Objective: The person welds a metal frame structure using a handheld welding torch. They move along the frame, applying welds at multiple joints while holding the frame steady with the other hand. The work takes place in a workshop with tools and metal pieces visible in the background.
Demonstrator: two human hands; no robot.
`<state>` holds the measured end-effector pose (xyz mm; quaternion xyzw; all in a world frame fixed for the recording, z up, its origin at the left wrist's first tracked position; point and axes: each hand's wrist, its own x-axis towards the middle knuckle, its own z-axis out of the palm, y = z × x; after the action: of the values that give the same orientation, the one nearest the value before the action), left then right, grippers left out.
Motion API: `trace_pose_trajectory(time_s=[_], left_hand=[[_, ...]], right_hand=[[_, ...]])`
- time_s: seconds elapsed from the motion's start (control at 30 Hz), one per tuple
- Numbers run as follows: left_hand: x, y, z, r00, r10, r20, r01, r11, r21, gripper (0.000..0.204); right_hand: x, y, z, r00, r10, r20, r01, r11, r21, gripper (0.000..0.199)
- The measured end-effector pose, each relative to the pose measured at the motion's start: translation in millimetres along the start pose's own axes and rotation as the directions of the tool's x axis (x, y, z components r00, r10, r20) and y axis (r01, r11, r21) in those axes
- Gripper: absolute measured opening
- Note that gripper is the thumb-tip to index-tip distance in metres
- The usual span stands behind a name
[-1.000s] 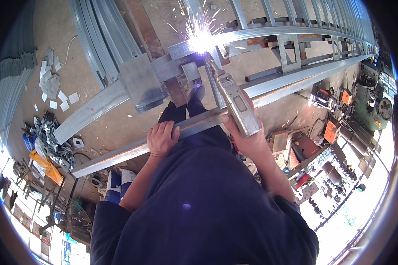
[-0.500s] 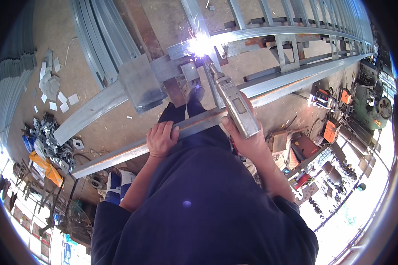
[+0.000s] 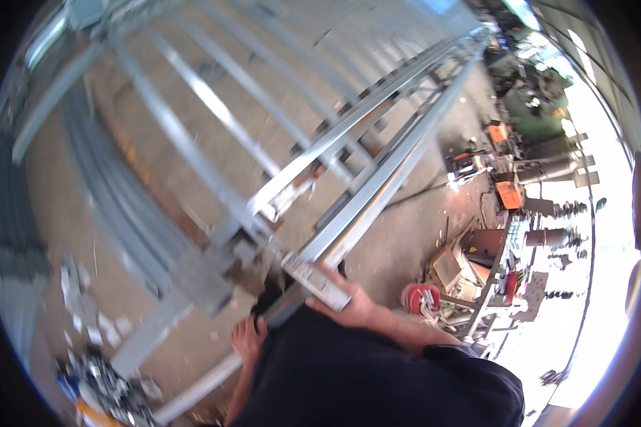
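The workshop has a brown floor (image 3: 399,245), and strong white light comes in at three and four o'clock of the view. Much of the view is blurry. From ten o'clock up to twelve, thin gray bars (image 3: 185,146) run side by side like a big ladder, and they meet a long shiny rail (image 3: 303,169).

The metal tool (image 3: 319,283) is at six o'clock, just below the middle. It is boxy and gray, and its thin front end points to eleven o'clock, near the end of the rail. I cannot tell if the tip touches any metal. The right hand (image 3: 352,306) is wrapped around the back of the tool.

The left hand (image 3: 248,338) is at seven o'clock, well apart from the tool. Its fingers bend over the long bar (image 3: 199,388) in front of the person's dark shirt (image 3: 377,377). I cannot tell if it is squeezing the bar or just resting there.

A stack of long gray strips (image 3: 124,220) lies at nine o'clock. White scraps (image 3: 107,329) and a messy heap of metal bits (image 3: 114,384) are at eight. A red bucket (image 3: 410,299) stands at four, and an orange box (image 3: 509,194) is at three.
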<state>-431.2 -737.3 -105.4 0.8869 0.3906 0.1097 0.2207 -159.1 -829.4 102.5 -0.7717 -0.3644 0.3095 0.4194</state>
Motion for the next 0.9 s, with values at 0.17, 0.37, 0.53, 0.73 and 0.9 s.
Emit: trace_pose_trajectory(time_s=[0.17, 0.37, 0.53, 0.73, 0.9], left_hand=[[6, -8, 1, 0.999, -0.043, -0.002, 0.043, 0.999, 0.014, 0.020], [11, -10, -7, 0.983, -0.089, 0.157, 0.082, 0.995, 0.050, 0.022], [9, -1, 1, 0.992, -0.098, 0.080, 0.101, 0.994, -0.041, 0.025], [39, 40, 15, 0.971, -0.051, 0.234, 0.083, 0.988, -0.131, 0.031], [72, 87, 1, 0.930, -0.258, 0.261, 0.297, 0.948, -0.118, 0.030]], right_hand=[[1, -9, -6, 0.986, 0.136, 0.096, -0.139, 0.990, 0.025, 0.080], [-6, -6, -12, 0.993, 0.080, 0.085, -0.080, 0.997, -0.007, 0.080], [-5, 15, -23, 0.997, -0.004, 0.079, -0.005, 0.993, 0.122, 0.083], [12, 43, -48, 0.993, -0.106, 0.054, 0.107, 0.994, -0.016, 0.083], [35, 53, -63, 0.988, 0.098, 0.123, -0.118, 0.979, 0.167, 0.075]])
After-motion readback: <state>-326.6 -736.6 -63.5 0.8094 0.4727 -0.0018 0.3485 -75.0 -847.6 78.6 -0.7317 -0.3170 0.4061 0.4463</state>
